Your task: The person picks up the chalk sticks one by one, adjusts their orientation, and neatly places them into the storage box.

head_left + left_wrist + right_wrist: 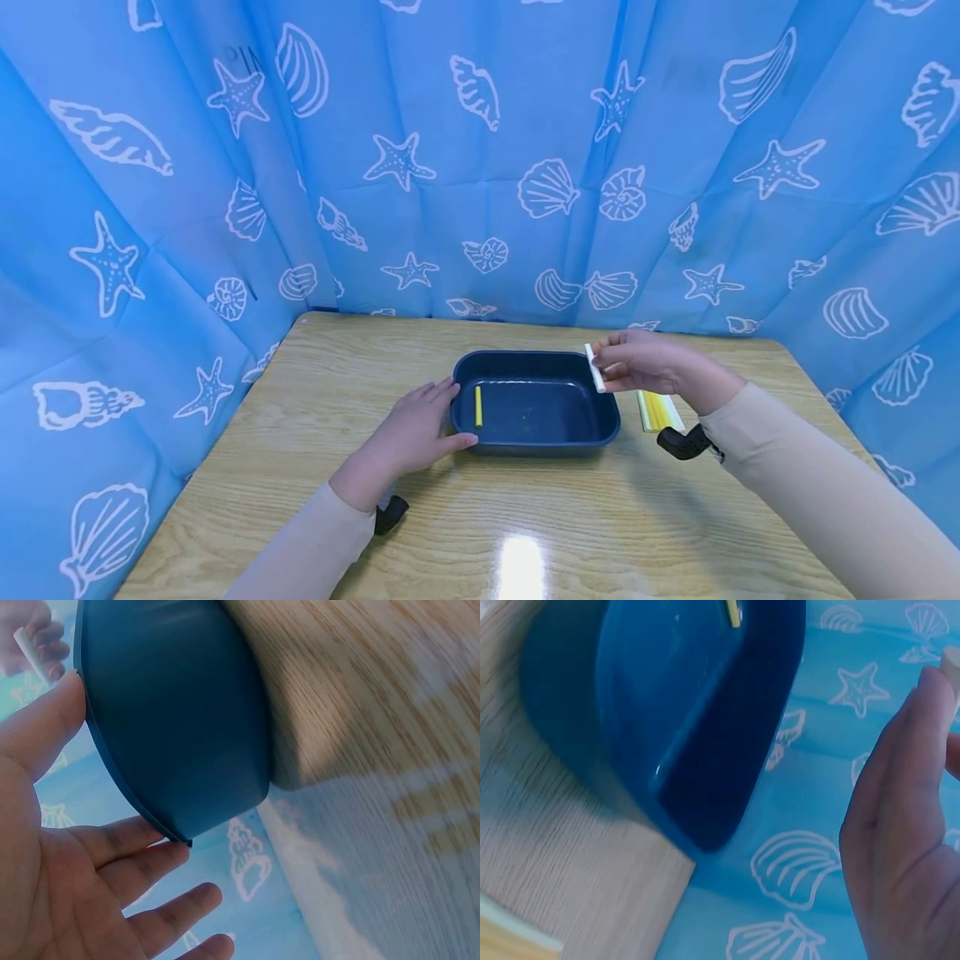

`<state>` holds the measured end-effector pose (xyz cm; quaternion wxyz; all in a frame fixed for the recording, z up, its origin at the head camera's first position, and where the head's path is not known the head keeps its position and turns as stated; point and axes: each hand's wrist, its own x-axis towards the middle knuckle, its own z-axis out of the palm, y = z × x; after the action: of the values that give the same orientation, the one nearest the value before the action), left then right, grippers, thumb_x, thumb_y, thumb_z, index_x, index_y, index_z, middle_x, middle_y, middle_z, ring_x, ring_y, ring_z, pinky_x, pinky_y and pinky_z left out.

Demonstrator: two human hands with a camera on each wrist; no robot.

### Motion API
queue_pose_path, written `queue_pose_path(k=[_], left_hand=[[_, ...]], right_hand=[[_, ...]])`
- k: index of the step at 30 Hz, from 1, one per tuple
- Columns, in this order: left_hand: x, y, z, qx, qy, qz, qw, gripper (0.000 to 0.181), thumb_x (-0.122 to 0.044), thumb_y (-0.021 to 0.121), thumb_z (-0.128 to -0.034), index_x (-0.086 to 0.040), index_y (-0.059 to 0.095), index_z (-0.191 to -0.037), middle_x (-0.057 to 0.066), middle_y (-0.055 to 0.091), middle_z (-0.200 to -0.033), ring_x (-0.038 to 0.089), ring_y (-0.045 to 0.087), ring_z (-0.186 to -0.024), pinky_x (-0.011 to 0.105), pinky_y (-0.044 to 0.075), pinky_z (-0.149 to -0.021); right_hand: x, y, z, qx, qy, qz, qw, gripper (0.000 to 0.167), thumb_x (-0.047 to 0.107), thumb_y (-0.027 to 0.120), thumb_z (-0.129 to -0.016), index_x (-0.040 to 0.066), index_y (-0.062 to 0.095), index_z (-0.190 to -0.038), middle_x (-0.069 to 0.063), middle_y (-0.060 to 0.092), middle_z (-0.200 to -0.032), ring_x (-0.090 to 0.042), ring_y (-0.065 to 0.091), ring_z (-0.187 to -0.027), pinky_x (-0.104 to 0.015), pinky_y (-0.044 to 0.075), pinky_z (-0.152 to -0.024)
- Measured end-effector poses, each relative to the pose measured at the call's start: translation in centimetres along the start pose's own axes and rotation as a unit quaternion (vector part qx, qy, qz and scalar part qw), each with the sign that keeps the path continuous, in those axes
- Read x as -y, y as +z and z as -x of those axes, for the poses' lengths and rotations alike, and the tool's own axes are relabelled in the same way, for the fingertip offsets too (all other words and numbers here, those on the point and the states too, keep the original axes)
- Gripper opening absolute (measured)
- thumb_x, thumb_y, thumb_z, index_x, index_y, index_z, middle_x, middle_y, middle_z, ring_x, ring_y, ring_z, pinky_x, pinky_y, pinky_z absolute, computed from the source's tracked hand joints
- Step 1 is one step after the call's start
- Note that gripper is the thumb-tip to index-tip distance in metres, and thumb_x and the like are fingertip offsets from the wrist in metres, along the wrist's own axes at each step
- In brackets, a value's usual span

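A dark blue basin [540, 450] [172, 712] [562, 712] stands on the table, with one yellow stick [478, 408] [733, 611] lying in its left part. My left hand [412, 429] [75, 877] rests at the basin's left end, thumb and some fingertips touching the rim, fingers fairly straight and spread. Over the basin's right end, my right hand [645, 362] [907, 817] pinches a white stick [595, 368] [31, 654] between thumb and fingertips, held tilted above the rim. Only the stick's end [952, 667] shows in the right wrist view.
Right of the basin, partly behind my right hand, lies a flat yellow-and-white item [662, 412] [514, 937] on the wooden table [300, 467]. A blue curtain [427, 217] with shell and starfish prints hangs behind and beside the table.
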<state>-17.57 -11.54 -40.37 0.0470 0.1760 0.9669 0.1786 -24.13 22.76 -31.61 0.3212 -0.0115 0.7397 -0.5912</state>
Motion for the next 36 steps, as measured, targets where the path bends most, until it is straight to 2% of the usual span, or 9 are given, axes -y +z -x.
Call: queue_pose_path(k=[12, 18, 23, 30, 36], left_hand=[[0.1, 0.1, 0.0, 0.002, 0.002, -0.002, 1.0000, 0.087, -0.057, 0.067, -0.0909, -0.006, 0.037, -0.155, 0.014, 0.033, -0.160, 0.037, 0.029, -0.147, 0.056, 0.024, -0.118], [0.1, 0.0, 0.0, 0.000, 0.000, -0.003, 1.0000, 0.086, -0.057, 0.067, -0.0906, -0.006, 0.038, -0.154, 0.014, 0.034, -0.160, 0.037, 0.029, -0.147, 0.055, 0.025, -0.118], [0.1, 0.0, 0.0, -0.001, 0.000, -0.002, 1.0000, 0.086, -0.056, 0.067, -0.0906, -0.005, 0.038, -0.154, 0.014, 0.034, -0.160, 0.037, 0.029, -0.147, 0.055, 0.025, -0.118], [0.0, -0.1, 0.1, 0.002, -0.001, -0.001, 1.0000, 0.087, -0.057, 0.067, -0.0902, -0.006, 0.038, -0.154, 0.014, 0.034, -0.160, 0.037, 0.030, -0.147, 0.056, 0.025, -0.118], [-0.1, 0.0, 0.0, 0.002, -0.005, -0.002, 1.0000, 0.087, -0.058, 0.067, -0.0900, -0.006, 0.039, -0.154, 0.013, 0.034, -0.160, 0.037, 0.030, -0.147, 0.056, 0.025, -0.118]], right_hand=[[1.2, 1.9, -1.7, 0.019, 0.026, 0.003, 0.9995, 0.020, 0.006, 0.051, -0.099, -0.001, 0.044, -0.116, -0.012, 0.052, -0.097, -0.017, 0.061, -0.078, -0.025, 0.059, -0.073], [1.9, 2.6, -3.1, 0.019, 0.031, 0.015, 0.9992, 0.031, 0.008, 0.053, -0.098, -0.002, 0.042, -0.125, -0.014, 0.051, -0.103, -0.017, 0.060, -0.080, -0.025, 0.059, -0.074], [2.2, 3.5, -4.4, 0.035, 0.037, 0.002, 0.9987, 0.036, 0.006, 0.052, -0.098, -0.004, 0.037, -0.129, -0.016, 0.047, -0.106, -0.019, 0.058, -0.084, -0.027, 0.059, -0.077], [2.5, 4.9, -6.2, 0.049, 0.051, -0.007, 0.9975, 0.034, 0.004, 0.053, -0.098, -0.004, 0.039, -0.129, -0.015, 0.048, -0.102, -0.021, 0.058, -0.083, -0.029, 0.060, -0.077], [2.2, 6.0, -7.9, 0.043, 0.068, -0.016, 0.9966, 0.031, 0.004, 0.055, -0.098, -0.001, 0.042, -0.125, -0.015, 0.049, -0.101, -0.023, 0.058, -0.085, -0.031, 0.060, -0.078]])
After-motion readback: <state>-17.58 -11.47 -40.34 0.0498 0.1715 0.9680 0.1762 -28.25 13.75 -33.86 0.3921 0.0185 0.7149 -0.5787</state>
